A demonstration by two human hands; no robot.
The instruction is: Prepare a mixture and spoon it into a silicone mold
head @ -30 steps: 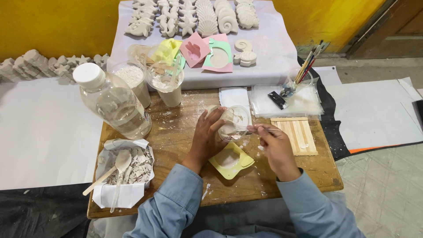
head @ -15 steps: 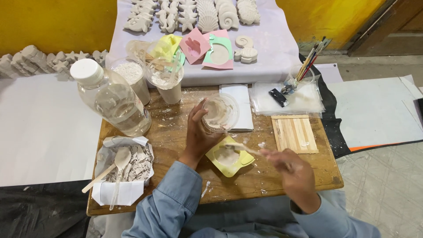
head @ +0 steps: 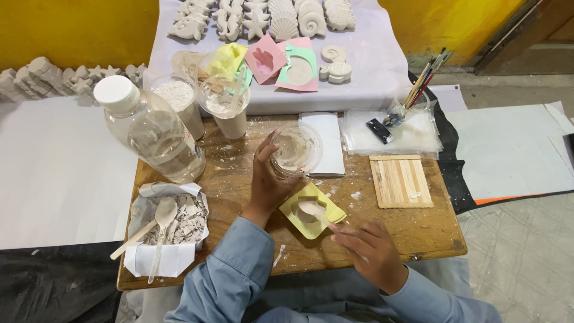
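Left hand (head: 269,179) lifted cup (head: 295,149); right (head: 371,251) withdrew.

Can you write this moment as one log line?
left hand: holds plastic cup | right hand: beside yellow mould | mould: filled

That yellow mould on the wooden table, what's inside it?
The yellow mould holds pale wet plaster filling its central hollow. The shape's details are covered by the plaster. The right hand rests beside it; the left hand holds a clear plastic cup.
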